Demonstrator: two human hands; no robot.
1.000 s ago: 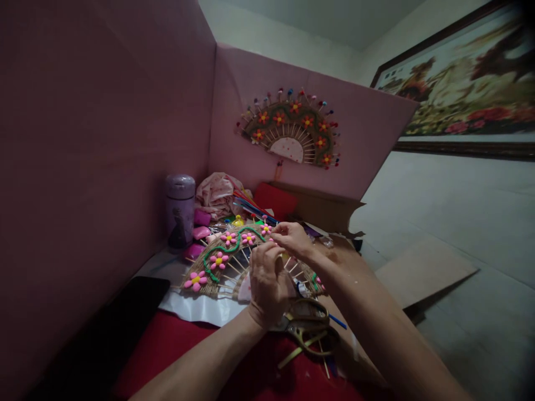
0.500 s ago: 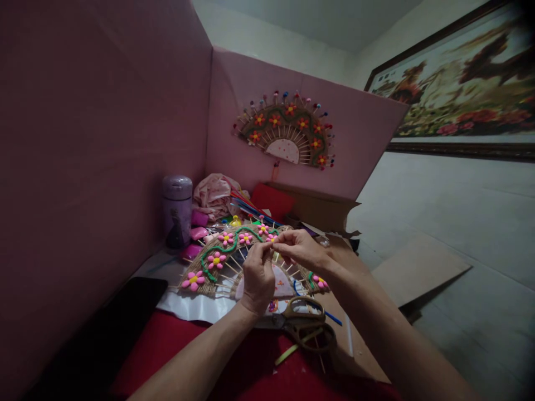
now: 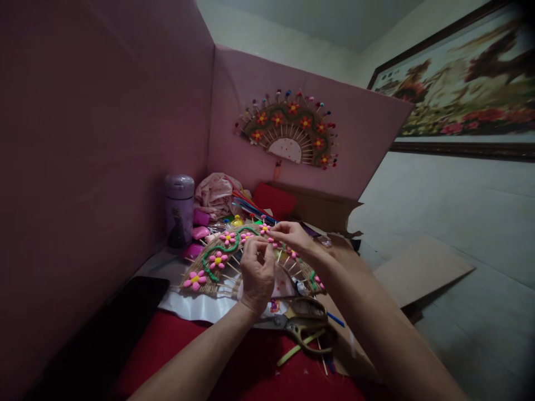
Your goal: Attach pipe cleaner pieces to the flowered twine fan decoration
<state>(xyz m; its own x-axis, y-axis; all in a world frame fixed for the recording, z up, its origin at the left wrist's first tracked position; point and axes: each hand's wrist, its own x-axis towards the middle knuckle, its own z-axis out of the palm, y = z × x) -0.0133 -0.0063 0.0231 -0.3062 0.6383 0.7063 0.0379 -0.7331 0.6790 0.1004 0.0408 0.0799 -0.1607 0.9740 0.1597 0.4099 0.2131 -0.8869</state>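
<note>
A fan (image 3: 228,253) of woven twine and thin sticks lies in front of me, decorated with pink clay flowers (image 3: 218,260) and a wavy green strip. Over its middle, my left hand (image 3: 257,273) is closed, thumb against fingertips; anything in the pinch is too small or hidden to name. My right hand (image 3: 298,240) hovers over the fan's upper edge with thumb and fingertips together, and what they hold cannot be made out. Both hands cover parts of the fan. Gold-handled scissors (image 3: 307,323) lie just below it.
A purple flask (image 3: 179,211) stands at left beside bright pink packets (image 3: 200,233) and crumpled pink cloth (image 3: 217,195). A similar finished-looking fan (image 3: 288,125) hangs on the pink panel. Cardboard (image 3: 321,214) lies behind and right. A black flat object (image 3: 137,301) sits at front left.
My right hand has moved up and away from my left, opening a gap between their fingertips. My left hand stays nearly in place. The whole view has shifted slightly.
</note>
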